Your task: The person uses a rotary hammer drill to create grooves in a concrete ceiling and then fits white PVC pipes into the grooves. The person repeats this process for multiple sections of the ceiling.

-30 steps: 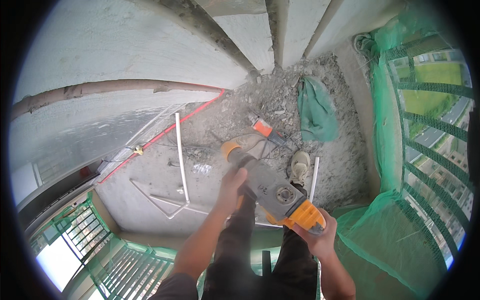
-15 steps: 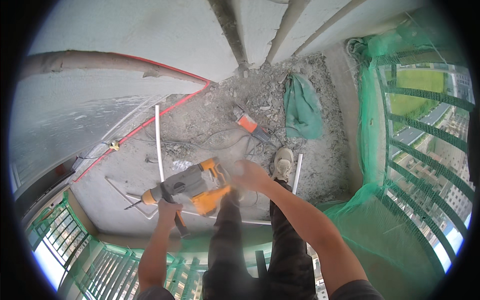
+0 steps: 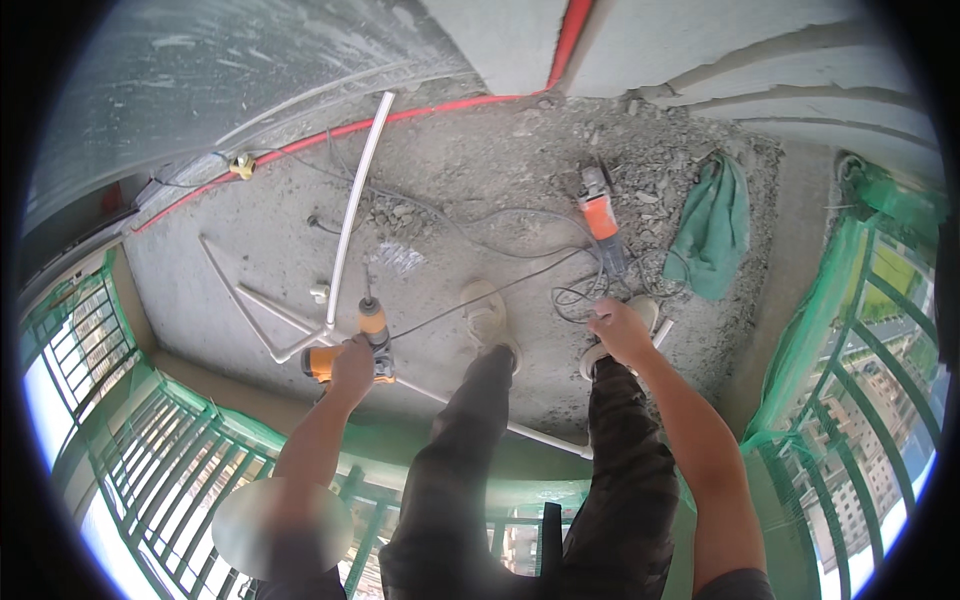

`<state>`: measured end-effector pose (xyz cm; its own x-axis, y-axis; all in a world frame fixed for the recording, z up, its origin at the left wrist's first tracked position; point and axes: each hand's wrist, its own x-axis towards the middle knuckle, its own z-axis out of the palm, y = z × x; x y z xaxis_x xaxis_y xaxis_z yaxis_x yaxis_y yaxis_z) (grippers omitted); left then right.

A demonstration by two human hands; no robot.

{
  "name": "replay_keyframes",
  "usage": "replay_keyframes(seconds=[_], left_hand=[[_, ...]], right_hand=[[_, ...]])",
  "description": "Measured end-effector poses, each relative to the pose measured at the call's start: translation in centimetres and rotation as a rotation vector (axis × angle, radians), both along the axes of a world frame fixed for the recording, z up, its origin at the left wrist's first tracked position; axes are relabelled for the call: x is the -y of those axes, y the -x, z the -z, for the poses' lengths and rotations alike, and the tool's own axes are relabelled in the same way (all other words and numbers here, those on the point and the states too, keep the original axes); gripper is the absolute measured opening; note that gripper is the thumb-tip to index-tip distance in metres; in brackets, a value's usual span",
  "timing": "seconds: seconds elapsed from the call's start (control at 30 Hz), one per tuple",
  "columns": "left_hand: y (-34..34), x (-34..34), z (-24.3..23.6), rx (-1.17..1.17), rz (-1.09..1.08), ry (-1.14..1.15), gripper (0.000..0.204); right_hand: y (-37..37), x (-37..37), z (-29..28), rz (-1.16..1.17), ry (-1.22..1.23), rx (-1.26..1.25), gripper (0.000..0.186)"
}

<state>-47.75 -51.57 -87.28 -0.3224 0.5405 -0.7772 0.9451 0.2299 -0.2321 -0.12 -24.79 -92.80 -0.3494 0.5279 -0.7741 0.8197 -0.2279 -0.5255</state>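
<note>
My left hand [image 3: 352,368] is wrapped round an orange and grey rotary hammer drill [image 3: 374,325], whose bit points away from me. Parts of the drill's body are hidden behind that hand. From the drill, a dark cord [image 3: 490,298] runs up and to the right. My right hand [image 3: 622,330] is closed, low over my right shoe and beside a loose coil of dark cable [image 3: 574,300]. Whether its fingers grip the cable I cannot make out. Just beyond the coil, an orange and dark angle grinder [image 3: 602,222] lies on the rubble.
White plastic pipes [image 3: 358,205] lie bent across the concrete floor on the left. Crumbled rubble [image 3: 640,160] and a green cloth [image 3: 712,230] are at the far right. A red pipe [image 3: 440,107] follows the wall's foot. Green-netted railings [image 3: 800,340] stand to the right.
The drill has swung from pointing left to pointing away from me. My right hand has moved from the drill's rear to beside the cable coil. The view has turned leftward.
</note>
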Motion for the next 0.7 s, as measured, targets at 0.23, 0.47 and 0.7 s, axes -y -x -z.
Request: replay_keyframes(seconds=[0.23, 0.47, 0.7], left_hand=[[-0.8, 1.0, 8.6, 0.324, -0.362, 0.064, 0.036], [4.6, -4.3, 14.9, 0.617, -0.602, -0.137, 0.051], [23.6, 1.3, 25.9, -0.002, -0.588, -0.551, 0.09]], right_hand=[[-3.8, 1.1, 5.5, -0.102, 0.092, 0.076, 0.03], [-5.3, -1.1, 9.5, -0.262, 0.028, 0.044, 0.029], [-5.4, -12.2, 14.8, -0.759, 0.011, -0.184, 0.031]])
